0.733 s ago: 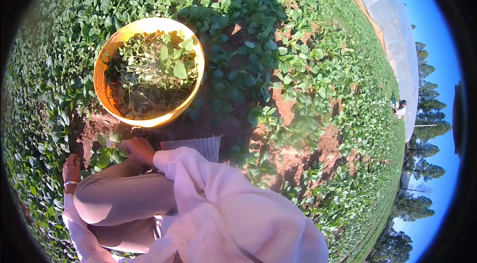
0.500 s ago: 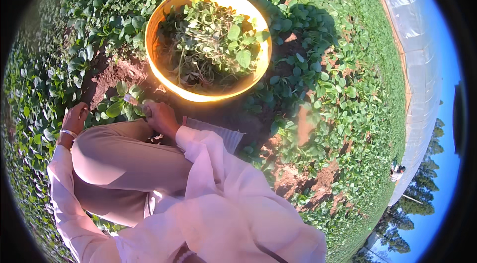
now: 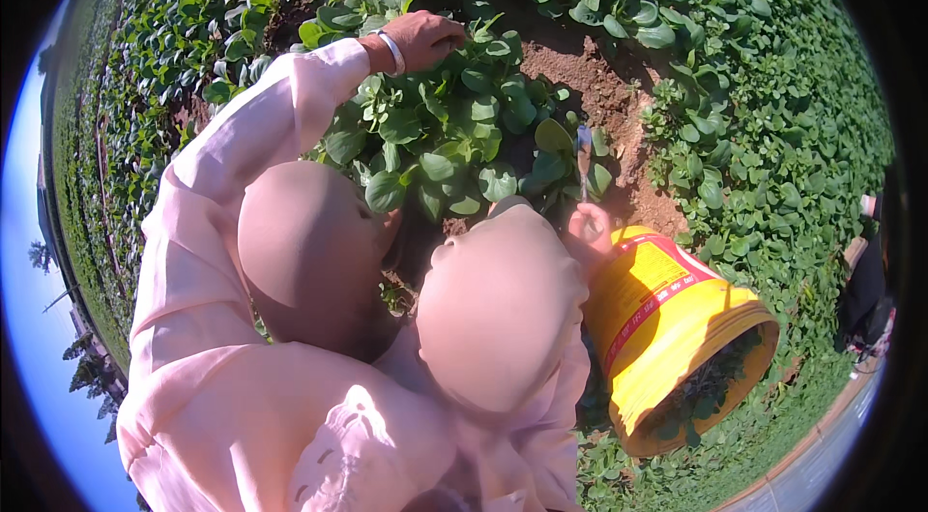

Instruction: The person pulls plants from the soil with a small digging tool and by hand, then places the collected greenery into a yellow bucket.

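Observation:
My left hand, with a white bracelet at the wrist, reaches out over the leafy green plants. Its fingers curl downward at the leaves, and whatever lies inside them is hidden. Beside my right knee, my right hand is closed around a small narrow-bladed hand tool. The blade points away from me, close to some rounded leaves at the edge of bare soil. Just right of that hand is a yellow bucket with a red band, holding pulled greenery.
Reddish bare soil runs between the plants ahead and to the right. Dense low crop spreads all around. Part of another person shows at the right rim. Pale plastic sheeting curves along the lower right.
The view has swung so that the bucket now appears at lower right instead of the upper middle. My left hand has moved out from beside my knee over the plants. The right hand keeps the tool.

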`<state>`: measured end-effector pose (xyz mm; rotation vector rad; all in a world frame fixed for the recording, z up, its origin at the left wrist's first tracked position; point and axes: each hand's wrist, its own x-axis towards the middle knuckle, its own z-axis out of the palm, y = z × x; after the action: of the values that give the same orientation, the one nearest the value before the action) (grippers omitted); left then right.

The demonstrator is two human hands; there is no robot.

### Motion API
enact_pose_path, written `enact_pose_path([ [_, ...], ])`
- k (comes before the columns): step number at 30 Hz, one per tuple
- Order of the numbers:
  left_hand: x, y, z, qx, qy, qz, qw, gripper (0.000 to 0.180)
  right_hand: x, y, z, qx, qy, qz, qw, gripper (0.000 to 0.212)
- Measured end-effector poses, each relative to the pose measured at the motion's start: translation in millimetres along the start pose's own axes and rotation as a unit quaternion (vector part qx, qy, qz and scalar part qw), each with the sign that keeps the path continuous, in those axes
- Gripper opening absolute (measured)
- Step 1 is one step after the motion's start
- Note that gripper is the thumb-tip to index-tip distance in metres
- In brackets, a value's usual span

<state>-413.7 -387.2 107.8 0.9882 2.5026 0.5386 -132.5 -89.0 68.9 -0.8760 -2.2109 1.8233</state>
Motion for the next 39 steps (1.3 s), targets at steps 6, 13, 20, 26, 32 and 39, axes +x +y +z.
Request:
enact_pose_path([
  [6, -45.5, 8.5, 69.9, 0.089, -0.116, 0.069, 0.987, 0.047, 52.1, -34.5, 25.7, -0.089, -0.074, 0.034, 0.993, 0.009],
  [13, -86.7, 11.5, 77.7, 0.096, -0.041, 0.074, 0.992, 0.05, 104.0, -62.6, 102.2, -0.045, -0.177, -0.01, 0.983, 0.007],
  [20, 53.3, 39.2, -4.4, -0.171, 0.192, 0.063, 0.964, 0.028, 123.6, -77.9, 105.7, -0.237, -0.3, -0.059, 0.922, 0.011],
  [26, 85.1, 3.2, 52.3, 0.084, -0.217, -0.072, 0.97, 0.029, 101.4, -97.7, 92.2, -0.306, -0.309, -0.09, 0.896, 0.016],
  [32, 16.5, -29.7, 100.8, 0.18, -0.23, -0.112, 0.95, 0.023, 113.9, -80.4, 93.7, -0.254, -0.306, -0.081, 0.914, 0.023],
  [39, -11.9, -26.1, 105.8, 0.043, -0.12, -0.232, 0.964, 0.031, 137.6, -51.2, 119.2, -0.273, -0.39, -0.184, 0.86, 0.021],
])
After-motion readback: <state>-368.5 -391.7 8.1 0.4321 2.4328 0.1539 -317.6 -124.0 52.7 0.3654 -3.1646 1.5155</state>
